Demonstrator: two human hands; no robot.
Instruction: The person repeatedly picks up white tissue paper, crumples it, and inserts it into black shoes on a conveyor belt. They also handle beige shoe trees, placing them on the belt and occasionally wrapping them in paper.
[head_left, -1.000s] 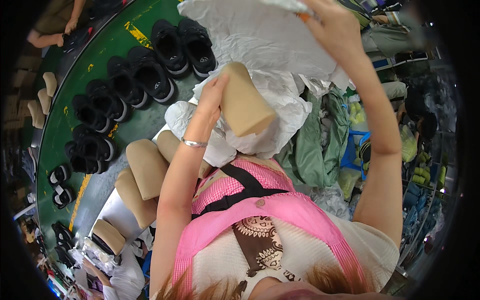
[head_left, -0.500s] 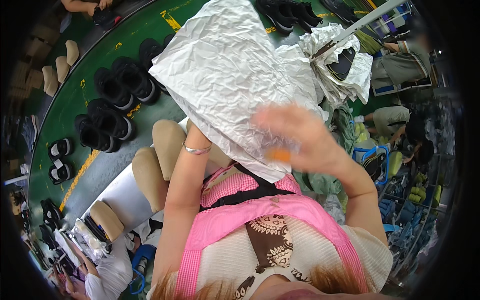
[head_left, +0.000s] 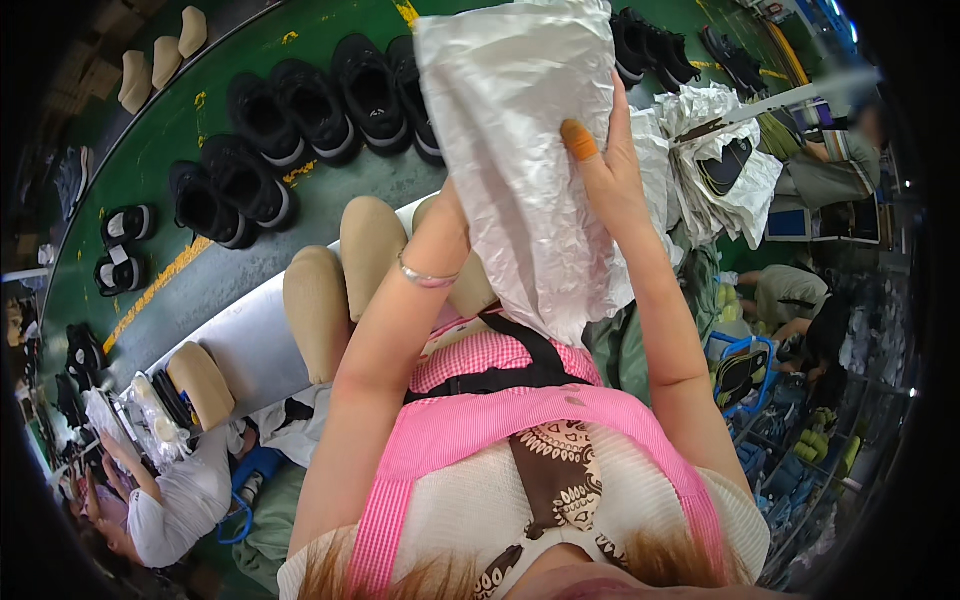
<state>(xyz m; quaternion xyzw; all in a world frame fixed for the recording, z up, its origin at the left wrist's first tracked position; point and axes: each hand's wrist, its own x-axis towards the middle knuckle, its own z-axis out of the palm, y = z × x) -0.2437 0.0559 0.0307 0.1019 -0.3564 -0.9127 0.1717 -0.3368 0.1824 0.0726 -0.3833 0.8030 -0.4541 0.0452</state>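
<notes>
Resting my right hand (head_left: 612, 185) at the right edge of the crumpled white paper (head_left: 525, 150), I have its thumb, in an orange finger cot (head_left: 578, 139), laid on the front, spread from the forefinger; whether they pinch, I can't tell remotely. My left hand (head_left: 456, 208) goes behind the left edge, fingers hidden, their state unreadable. The sheet is above my pink apron (head_left: 500, 425), near beige rounded forms (head_left: 372, 245), with black sneakers (head_left: 312, 105) beyond on the green table (head_left: 155, 170).
</notes>
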